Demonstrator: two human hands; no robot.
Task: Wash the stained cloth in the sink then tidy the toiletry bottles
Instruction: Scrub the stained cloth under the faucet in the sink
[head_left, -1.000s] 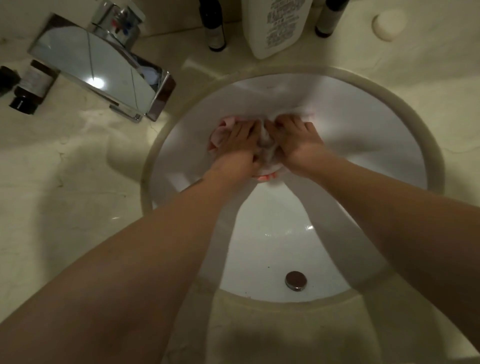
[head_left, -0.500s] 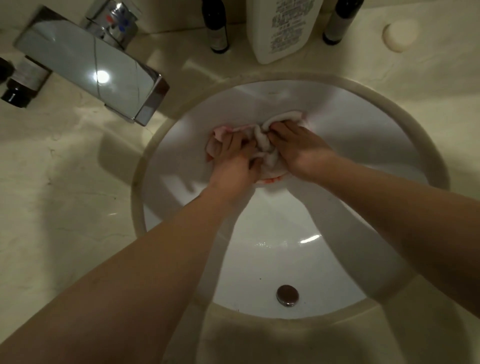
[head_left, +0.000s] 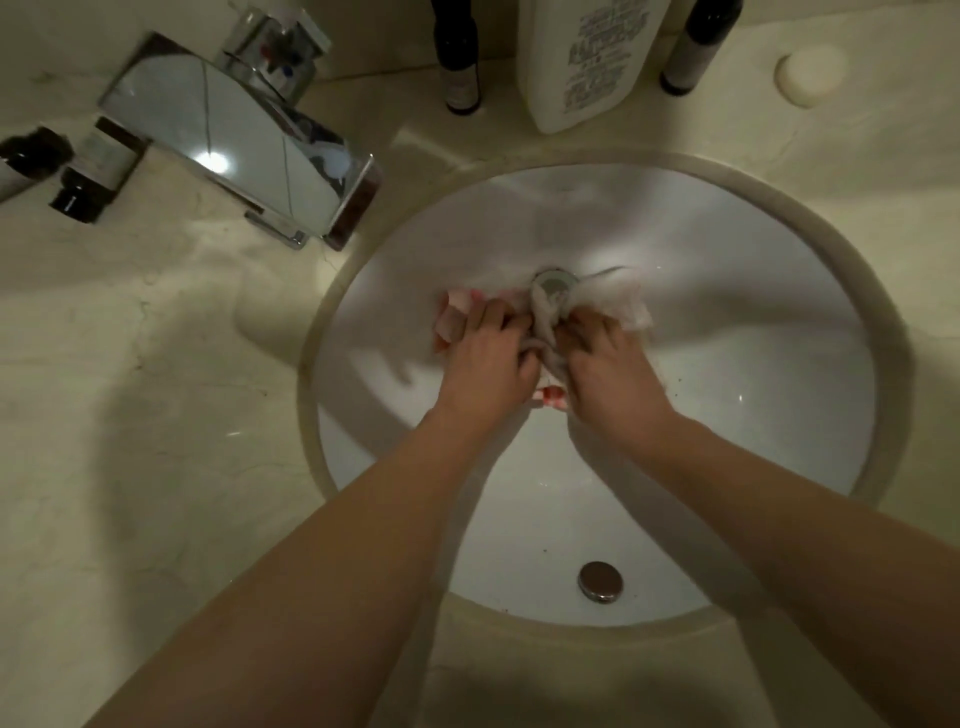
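So my left hand (head_left: 485, 358) and right hand (head_left: 605, 374) are both clenched on the cloth (head_left: 545, 317) mid-sink (head_left: 779, 249), now bunched tighter than a second ago, white end flopped toward 1 o'clock. Scrubbing's ongoing, bottles (head_left: 584, 62) at 12 untouched

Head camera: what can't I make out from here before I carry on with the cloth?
- Cloth: its middle is hidden under the left hand and right hand; how much stain remains cannot be judged.
- Drain: partly covered by the cloth.
- White bottle and dark bottles: tops cut off by the upper edge; label print too small.
- Lying bottle: dim, label unreadable.
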